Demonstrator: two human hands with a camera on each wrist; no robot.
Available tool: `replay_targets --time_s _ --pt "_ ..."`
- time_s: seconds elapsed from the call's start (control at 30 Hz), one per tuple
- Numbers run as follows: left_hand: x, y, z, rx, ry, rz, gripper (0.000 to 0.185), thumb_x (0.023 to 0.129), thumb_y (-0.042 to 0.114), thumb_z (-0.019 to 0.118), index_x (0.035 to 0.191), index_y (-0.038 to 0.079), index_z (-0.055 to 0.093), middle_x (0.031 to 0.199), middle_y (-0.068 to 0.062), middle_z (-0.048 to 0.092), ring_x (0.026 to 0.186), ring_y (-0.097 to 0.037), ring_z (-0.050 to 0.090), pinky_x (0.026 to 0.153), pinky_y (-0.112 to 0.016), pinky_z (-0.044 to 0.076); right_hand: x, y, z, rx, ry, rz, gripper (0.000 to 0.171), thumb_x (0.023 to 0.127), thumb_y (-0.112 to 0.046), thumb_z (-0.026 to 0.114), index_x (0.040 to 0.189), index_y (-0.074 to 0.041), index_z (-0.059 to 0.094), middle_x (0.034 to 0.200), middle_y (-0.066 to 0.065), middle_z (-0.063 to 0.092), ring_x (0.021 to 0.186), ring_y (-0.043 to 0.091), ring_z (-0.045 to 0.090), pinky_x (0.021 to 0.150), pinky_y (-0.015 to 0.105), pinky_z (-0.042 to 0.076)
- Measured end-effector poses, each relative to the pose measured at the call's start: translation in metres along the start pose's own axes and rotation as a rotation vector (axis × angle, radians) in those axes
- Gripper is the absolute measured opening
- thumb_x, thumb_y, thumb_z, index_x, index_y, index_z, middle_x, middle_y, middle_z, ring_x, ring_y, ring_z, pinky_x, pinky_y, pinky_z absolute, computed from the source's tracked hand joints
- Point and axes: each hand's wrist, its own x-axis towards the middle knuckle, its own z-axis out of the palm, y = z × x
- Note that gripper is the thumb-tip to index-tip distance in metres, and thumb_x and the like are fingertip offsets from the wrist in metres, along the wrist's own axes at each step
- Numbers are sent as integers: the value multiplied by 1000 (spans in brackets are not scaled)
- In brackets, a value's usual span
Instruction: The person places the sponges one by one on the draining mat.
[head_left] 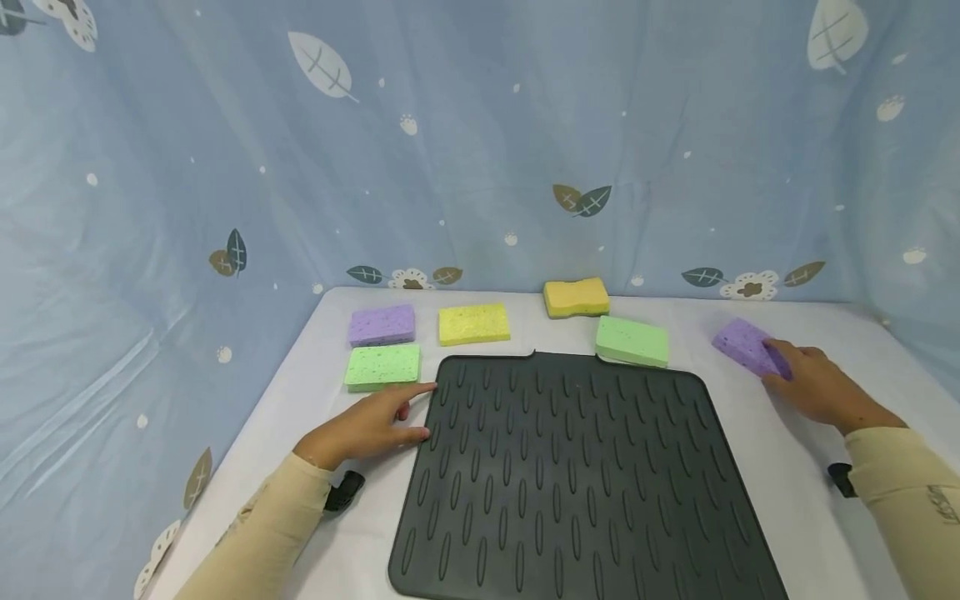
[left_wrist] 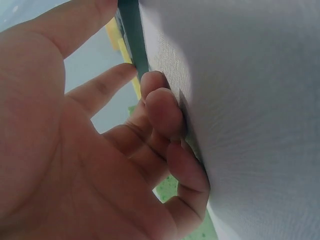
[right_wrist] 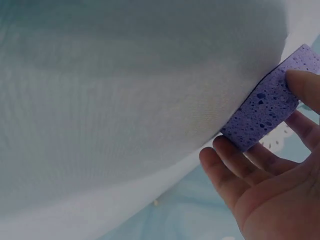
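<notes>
A dark grey ribbed mat [head_left: 570,475] lies in the middle of the white-covered table [head_left: 757,467]. My left hand [head_left: 405,412] rests on the cloth at the mat's left edge, its index finger stretched toward the mat's far-left corner and its thumb touching the edge. In the left wrist view that left hand [left_wrist: 100,150] has loosely curled fingers [left_wrist: 165,107] on the cloth beside the mat edge [left_wrist: 132,35], holding nothing. My right hand [head_left: 783,367] grips a purple sponge [head_left: 746,344] at the far right; in the right wrist view, thumb and fingers [right_wrist: 225,162] pinch the purple sponge [right_wrist: 270,107].
Behind the mat lie a purple sponge [head_left: 381,324], a yellow sponge [head_left: 474,323], a yellow-orange sponge [head_left: 576,297] and two green sponges [head_left: 382,366] [head_left: 632,341]. A blue leaf-print curtain [head_left: 480,150] closes off the back and sides.
</notes>
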Motion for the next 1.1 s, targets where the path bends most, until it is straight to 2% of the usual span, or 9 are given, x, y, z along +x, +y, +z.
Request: replay_targets --time_s 0.27,0.53,0.87,1.1 --pt "1 0 3 30 5 2 72 91 35 75 153 17 43 84 -3 48 75 -13 42 67 -29 36 -5 -3 -1 -19 35 -17 74 100 -27 57 151 11 19 137 51 24 125 69 24 98 79 26" --pt "2 3 4 24 1 -32 72 90 35 75 152 19 44 86 -3 49 77 -14 44 67 -30 37 -25 -14 3 16 83 -65 74 104 -40 50 154 6 21 139 50 25 124 69 27 94 80 27" --pt "2 2 2 30 -2 -44 72 90 36 75 153 20 43 86 -3 48 77 -14 43 67 -31 37 -40 -33 15 7 175 -140 68 102 -34 57 154 0 28 140 46 31 122 67 33 91 80 30" --pt "-1 1 1 29 -3 -41 73 90 37 75 153 20 42 87 -3 47 77 -14 42 68 -30 36 -45 -48 17 -30 185 -185 67 102 -30 57 156 -3 26 140 43 33 122 65 36 91 80 31"
